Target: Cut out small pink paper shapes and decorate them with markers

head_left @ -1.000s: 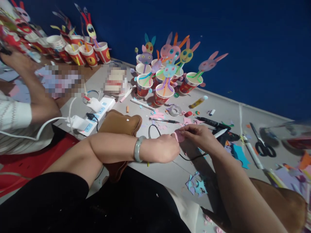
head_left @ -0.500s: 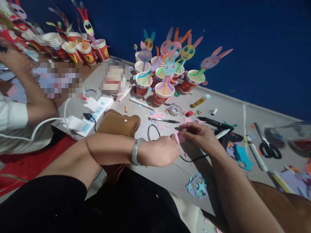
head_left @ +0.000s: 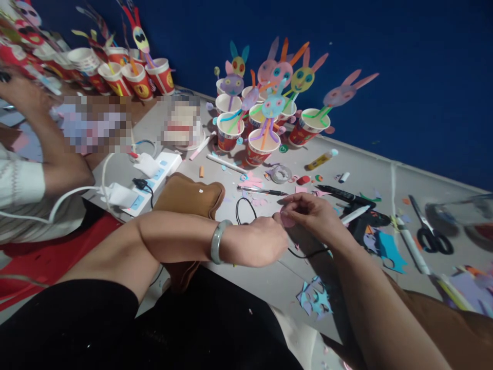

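Between my two hands is a small pink paper piece [head_left: 288,219], partly covered by fingers. My left hand [head_left: 262,241], below a bangle [head_left: 220,241], is closed with its fingertips at the paper's left edge. My right hand [head_left: 314,213] pinches the paper from the right with thumb and forefinger. Just beyond the hands lies a pen [head_left: 262,190]. A black cable [head_left: 244,205] loops on the table beside my left hand. To the right of my right hand are a black marker [head_left: 344,195] and a black glue gun [head_left: 362,218], partly covered.
Paper cups with rabbit-faced figures [head_left: 264,146] stand along the blue wall. A power strip [head_left: 156,180] and a brown cushion [head_left: 188,198] are at left, near another person's arm [head_left: 61,144]. Scissors [head_left: 429,231], clear tape [head_left: 281,174] and paper scraps [head_left: 315,297] lie around.
The view has shifted slightly, so the table items appear a little to the right. Both hands stay together at the pink paper piece, the right fingers covering more of it.
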### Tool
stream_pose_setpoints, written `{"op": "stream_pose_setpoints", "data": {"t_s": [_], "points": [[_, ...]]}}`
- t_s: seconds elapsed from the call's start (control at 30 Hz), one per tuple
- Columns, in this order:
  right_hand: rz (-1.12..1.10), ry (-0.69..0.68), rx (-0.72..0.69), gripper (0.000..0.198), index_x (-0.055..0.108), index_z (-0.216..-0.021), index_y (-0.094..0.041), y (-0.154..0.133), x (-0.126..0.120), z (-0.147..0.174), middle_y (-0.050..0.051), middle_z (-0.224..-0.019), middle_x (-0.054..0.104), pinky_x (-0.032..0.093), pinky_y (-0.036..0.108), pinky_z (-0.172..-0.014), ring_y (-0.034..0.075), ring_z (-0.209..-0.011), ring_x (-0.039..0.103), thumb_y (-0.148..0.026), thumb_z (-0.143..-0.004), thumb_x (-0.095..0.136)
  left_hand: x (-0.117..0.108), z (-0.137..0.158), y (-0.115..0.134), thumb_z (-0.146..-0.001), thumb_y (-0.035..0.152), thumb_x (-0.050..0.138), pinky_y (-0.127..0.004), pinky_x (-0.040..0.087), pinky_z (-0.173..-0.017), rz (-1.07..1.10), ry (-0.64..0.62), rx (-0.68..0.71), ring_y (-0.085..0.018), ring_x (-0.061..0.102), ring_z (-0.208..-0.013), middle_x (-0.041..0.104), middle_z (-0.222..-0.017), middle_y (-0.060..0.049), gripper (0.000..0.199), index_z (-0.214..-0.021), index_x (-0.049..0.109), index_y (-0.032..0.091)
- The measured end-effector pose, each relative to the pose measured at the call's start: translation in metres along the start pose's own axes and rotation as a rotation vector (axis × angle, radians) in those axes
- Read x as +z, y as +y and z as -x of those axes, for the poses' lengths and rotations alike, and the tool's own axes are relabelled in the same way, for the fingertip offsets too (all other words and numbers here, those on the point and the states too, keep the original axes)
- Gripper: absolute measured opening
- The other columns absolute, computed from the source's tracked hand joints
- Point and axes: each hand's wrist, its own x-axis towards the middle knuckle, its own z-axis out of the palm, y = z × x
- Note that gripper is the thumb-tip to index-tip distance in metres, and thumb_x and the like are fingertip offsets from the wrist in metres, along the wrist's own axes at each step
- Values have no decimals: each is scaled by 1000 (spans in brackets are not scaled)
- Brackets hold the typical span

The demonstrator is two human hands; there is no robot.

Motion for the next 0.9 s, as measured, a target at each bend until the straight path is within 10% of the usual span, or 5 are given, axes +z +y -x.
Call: {"op": "stream_pose_setpoints", "data": {"t_s": [0.9], "points": [[195, 120, -66, 28, 63, -97, -20, 11, 4, -5, 0, -67, 65, 52, 29, -58, 15, -60, 61, -26, -70, 68, -1, 2, 1, -84, 7, 51, -28, 47, -68, -69, -19, -14, -22, 63, -91, 69, -106, -23, 36, -116, 67, 4]]}}
